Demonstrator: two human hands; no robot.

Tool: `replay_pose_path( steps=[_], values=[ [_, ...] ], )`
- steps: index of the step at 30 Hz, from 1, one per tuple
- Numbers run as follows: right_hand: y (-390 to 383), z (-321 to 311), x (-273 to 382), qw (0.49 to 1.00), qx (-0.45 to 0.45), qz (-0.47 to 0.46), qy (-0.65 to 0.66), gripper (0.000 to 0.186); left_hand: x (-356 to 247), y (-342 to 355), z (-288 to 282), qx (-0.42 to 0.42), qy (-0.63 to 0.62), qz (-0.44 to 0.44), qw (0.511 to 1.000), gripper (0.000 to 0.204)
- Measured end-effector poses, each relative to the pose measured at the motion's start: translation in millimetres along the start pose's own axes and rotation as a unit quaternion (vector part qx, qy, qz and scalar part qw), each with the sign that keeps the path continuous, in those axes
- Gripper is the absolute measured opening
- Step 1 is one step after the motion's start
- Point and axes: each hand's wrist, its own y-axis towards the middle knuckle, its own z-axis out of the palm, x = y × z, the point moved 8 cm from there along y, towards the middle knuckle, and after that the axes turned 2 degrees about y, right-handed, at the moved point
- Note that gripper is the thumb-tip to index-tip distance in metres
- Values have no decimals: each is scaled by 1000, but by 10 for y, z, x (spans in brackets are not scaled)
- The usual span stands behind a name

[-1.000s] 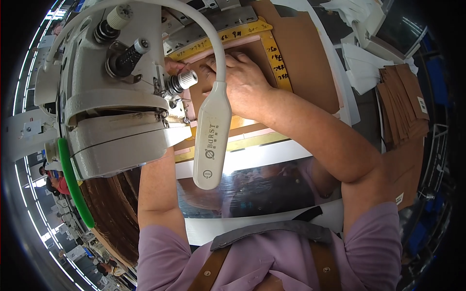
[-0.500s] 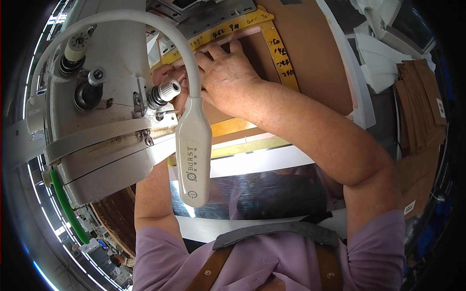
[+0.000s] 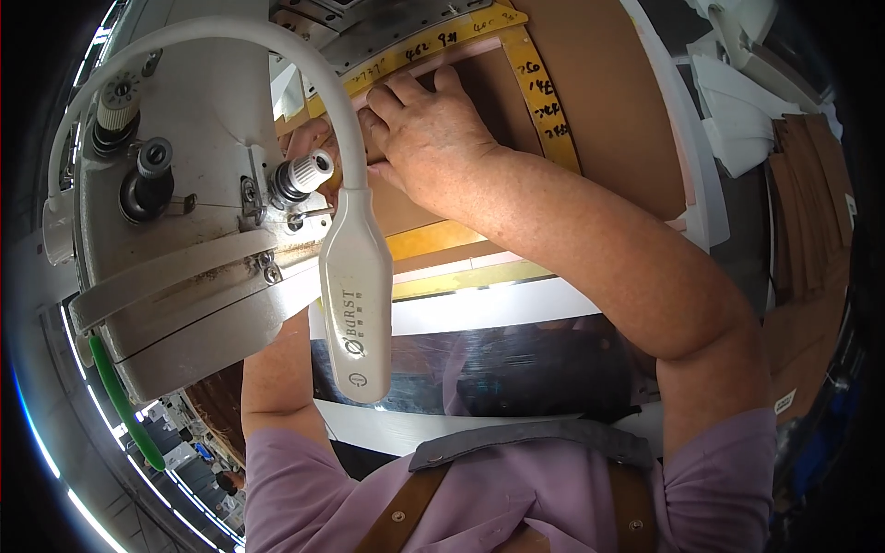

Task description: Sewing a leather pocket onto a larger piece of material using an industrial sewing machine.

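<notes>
A yellow frame-shaped template [image 3: 551,111] with handwritten marks surrounds a brown sheet of material [image 3: 507,97]. Inside the frame, my right hand [image 3: 429,138] lies palm down on this sheet, fingers spread and the fingertips near the frame's far bar. Nothing shows in its grasp. My left hand [image 3: 302,138] is beside it on the left, close to the sewing machine head [image 3: 198,120]. A ribbed knob and the white gooseneck lamp [image 3: 358,286] cover much of that hand. Its fingertips are hidden, so I cannot see whether it grips anything.
The lamp's curved neck arches over the machine. A metal plate [image 3: 369,41] adjoins the frame's far side. A dark glossy panel [image 3: 516,364] lies between the work and my body. Stacked brown pieces [image 3: 807,203] and white crumpled material [image 3: 737,111] are at the right.
The machine and lamp appear slightly farther left and the right-side stack farther right, as the view shifts a little. My right hand stays spread on the brown sheet.
</notes>
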Motion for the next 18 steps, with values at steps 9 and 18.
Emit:
replay_pose_path(
  steps=[9, 18],
  values=[
    [-14, 2, 30, 997, -54, -23, 51, 48, 153, -29, 68, 23, -171, -93, 981, 36],
    [-44, 32, 183, 986, -67, -65, 138, 39, 250, -92, 169, -75, -353, -61, 931, 45]
  ],
)
